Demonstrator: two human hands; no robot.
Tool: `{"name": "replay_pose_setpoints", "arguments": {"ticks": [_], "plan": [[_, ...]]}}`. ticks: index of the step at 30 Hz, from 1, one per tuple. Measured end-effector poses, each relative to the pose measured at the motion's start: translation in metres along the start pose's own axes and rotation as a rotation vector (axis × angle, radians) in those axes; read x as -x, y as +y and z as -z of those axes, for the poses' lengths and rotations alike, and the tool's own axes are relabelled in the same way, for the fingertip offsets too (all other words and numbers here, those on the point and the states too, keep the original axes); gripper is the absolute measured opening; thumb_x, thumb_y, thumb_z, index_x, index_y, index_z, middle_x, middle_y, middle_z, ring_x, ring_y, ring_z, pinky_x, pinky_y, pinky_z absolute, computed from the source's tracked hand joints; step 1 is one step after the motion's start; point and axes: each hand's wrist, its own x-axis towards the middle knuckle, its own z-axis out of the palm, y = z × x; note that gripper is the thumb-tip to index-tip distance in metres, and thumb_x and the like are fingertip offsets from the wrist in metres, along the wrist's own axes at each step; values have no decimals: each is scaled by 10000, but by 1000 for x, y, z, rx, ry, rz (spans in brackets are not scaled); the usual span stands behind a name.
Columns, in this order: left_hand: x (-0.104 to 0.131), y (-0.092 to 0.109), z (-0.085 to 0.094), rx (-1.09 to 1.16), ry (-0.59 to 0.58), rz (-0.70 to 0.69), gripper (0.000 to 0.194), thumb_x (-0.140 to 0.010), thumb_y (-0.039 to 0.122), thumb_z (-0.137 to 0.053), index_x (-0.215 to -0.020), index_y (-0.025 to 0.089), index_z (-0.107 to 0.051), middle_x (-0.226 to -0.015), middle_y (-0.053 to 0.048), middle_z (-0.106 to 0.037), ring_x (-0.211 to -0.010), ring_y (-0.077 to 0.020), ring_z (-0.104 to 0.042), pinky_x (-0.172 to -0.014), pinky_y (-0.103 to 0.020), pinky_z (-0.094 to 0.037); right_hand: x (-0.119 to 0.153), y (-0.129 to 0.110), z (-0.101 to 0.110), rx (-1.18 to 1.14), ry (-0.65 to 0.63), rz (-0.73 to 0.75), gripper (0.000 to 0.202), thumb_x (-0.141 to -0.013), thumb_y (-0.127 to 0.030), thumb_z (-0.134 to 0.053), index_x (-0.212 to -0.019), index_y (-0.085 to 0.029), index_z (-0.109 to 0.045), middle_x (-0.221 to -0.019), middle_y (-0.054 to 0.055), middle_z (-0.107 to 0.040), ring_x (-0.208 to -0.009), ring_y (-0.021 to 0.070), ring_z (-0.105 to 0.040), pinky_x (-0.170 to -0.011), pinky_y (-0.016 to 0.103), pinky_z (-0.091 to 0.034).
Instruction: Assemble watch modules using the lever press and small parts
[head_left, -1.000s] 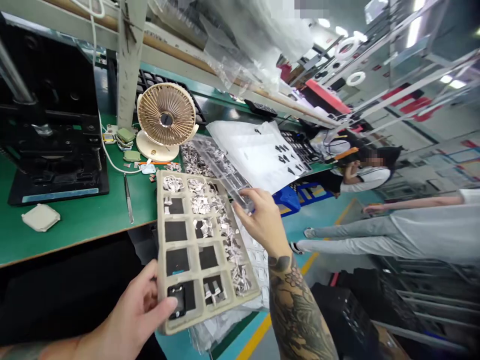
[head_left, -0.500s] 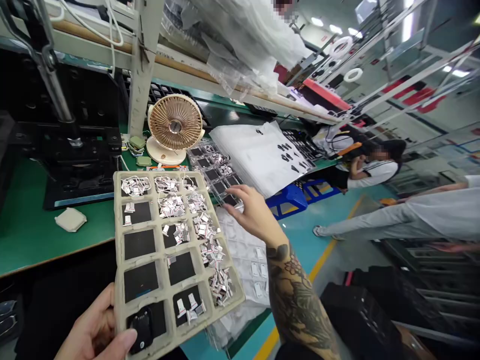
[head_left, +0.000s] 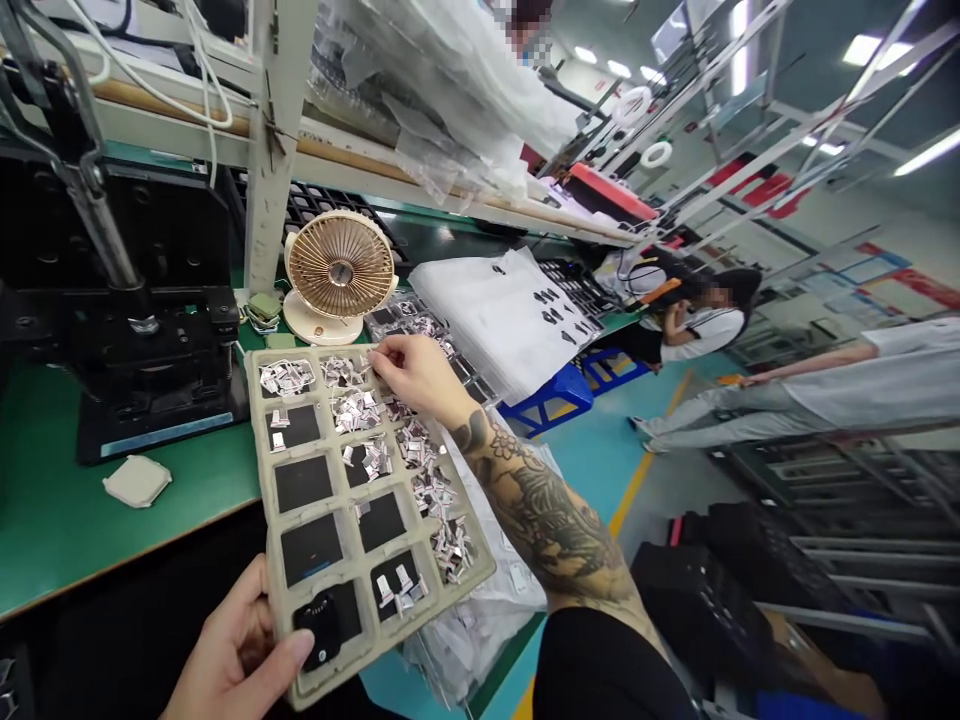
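A beige compartment tray (head_left: 264, 480) is tilted in front of me, its near left corner gripped by my left hand (head_left: 240, 650), thumb on the rim beside a black device (head_left: 319, 628). Many small silvery-white parts (head_left: 358, 410) fill the right column and upper middle cells; several left cells show bare dark bottoms. Over the tray's far right corner is my right hand (head_left: 409, 368), thumb and forefinger pinched at the top right cell. Whatever is between those fingertips is too small to make out.
A beige fan (head_left: 341, 272) stands behind the tray, a black press (head_left: 150, 300) to the left. White sheets (head_left: 495, 320) with black pieces lie behind right. Blue crates (head_left: 551, 398) and two people are further right.
My right hand has moved left from beyond the tray to its far right corner, and its fingers have closed. The tray, still in my left hand, sits slightly further right in view.
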Motion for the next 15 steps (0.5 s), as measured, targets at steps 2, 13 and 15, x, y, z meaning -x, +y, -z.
{"name": "replay_pose_setpoints", "arguments": {"ticks": [2, 13, 15], "plan": [[-6, 1, 0, 7, -21, 1, 670, -891, 662, -939, -1327, 197, -734, -934, -81, -838, -872, -261, -817, -818, -325, -641, -1, 8, 2, -18, -6, -12, 307, -1054, -361, -655, -805, -189, -706, -742, -3, -680, -700, 132, -534, -760, 321, -414], [-24, 3, 3, -24, -38, 27, 654, -922, 664, -904, -1347, 207, -706, -897, -59, -821, -754, -216, -753, -734, -292, -582, 2, 43, 19, -168, 14, -48, 390, -1014, -529, -705, -873, -181, -810, -738, 14, -714, -699, 142, -568, -712, 323, -443], [-25, 3, 2, -32, -37, 34, 646, -920, 660, -908, -1336, 208, -710, -893, -55, -820, -740, -207, -738, -739, -291, -581, 4, 42, 23, -159, -10, -25, 395, -1034, -518, -677, -867, -188, -814, -753, 20, -739, -715, 151, -597, -733, 331, -464]]}}
